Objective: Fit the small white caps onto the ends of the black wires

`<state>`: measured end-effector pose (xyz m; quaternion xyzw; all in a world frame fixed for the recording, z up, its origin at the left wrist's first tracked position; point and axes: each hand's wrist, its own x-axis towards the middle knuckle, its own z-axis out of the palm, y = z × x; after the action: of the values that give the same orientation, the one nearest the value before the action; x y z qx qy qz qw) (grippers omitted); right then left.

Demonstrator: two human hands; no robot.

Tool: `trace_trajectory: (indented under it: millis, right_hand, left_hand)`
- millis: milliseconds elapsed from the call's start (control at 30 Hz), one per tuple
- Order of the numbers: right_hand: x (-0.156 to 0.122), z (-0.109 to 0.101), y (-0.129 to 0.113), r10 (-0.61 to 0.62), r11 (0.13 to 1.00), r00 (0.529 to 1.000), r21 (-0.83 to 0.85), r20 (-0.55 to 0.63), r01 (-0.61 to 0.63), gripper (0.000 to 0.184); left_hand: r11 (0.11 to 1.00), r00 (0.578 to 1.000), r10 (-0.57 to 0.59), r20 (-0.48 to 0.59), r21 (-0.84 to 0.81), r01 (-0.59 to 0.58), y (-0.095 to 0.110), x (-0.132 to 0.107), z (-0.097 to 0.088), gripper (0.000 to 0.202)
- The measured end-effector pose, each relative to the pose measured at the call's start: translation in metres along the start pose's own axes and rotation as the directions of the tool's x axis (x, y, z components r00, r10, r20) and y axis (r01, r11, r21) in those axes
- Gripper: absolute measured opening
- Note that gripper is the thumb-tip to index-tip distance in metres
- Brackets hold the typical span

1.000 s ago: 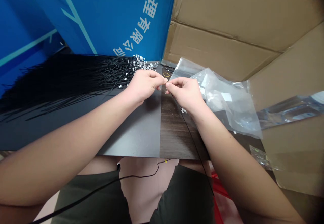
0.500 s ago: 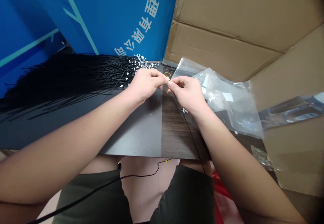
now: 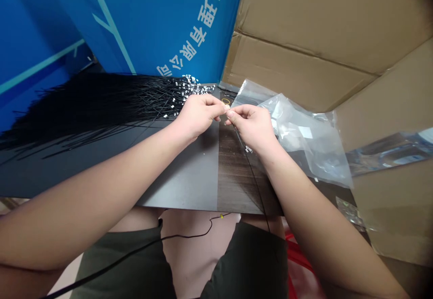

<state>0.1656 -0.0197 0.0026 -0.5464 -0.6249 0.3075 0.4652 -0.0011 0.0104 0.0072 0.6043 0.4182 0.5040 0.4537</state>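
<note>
Over the table, my left hand (image 3: pixel 198 115) and my right hand (image 3: pixel 254 125) meet fingertip to fingertip, each closed in a pinch. A thin black wire (image 3: pixel 255 177) comes out of my right hand's pinch and hangs down across the table's front edge. What my left thumb and finger hold at the wire's upper end is too small and covered to make out. Beneath my right hand lie several small white connectors (image 3: pixel 248 149). To the left spreads a big bundle of black wires (image 3: pixel 101 105), with white connectors (image 3: pixel 192 85) at their near ends.
Clear plastic bags (image 3: pixel 304 141) lie to the right, against a cardboard box (image 3: pixel 304 60). A blue printed panel (image 3: pixel 162 19) stands behind the table (image 3: pixel 189 186). A small bag (image 3: pixel 350 211) sits at the right edge. A black cable (image 3: pixel 142 245) crosses above my lap.
Both hands stay pinched together in nearly the same place. The hanging wire's lower part has shifted left and its lower end is higher. The whole view has moved slightly.
</note>
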Motion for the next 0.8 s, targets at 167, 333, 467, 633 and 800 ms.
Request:
trace_trajectory:
  millis: [167,333,467,633,800]
  right_hand:
    - [0.0004,0.0005,0.0003,0.070,0.984,0.997,0.164,0.035,-0.075,0.019]
    - [0.0013,-0.0033,-0.0009,0.135,0.935,0.980,0.309,0.149,-0.176,0.024]
    - [0.0020,-0.0059,-0.0026,0.173,0.924,0.967,0.309,0.189,-0.226,0.017]
    - [0.0016,-0.0050,-0.0065,0.190,0.942,0.973,0.255,0.130,-0.218,0.008]
    - [0.0026,-0.0038,-0.0050,0.172,0.949,0.979,0.250,0.107,-0.193,0.005]
  left_hand:
    - [0.996,0.999,-0.044,0.001,-0.074,0.043,-0.0031,0.0025,-0.0008,0.007]
    - [0.992,0.998,-0.060,0.024,-0.112,0.062,-0.0044,0.0047,-0.0035,0.010]
    - [0.993,0.996,-0.089,0.008,-0.079,0.090,-0.0033,0.0062,-0.0062,0.015]
    - [0.992,0.993,-0.116,0.023,-0.055,0.117,-0.0023,0.0071,-0.0069,0.012]
    - [0.995,0.995,-0.099,0.028,-0.014,0.100,-0.0027,0.0071,-0.0063,0.014]
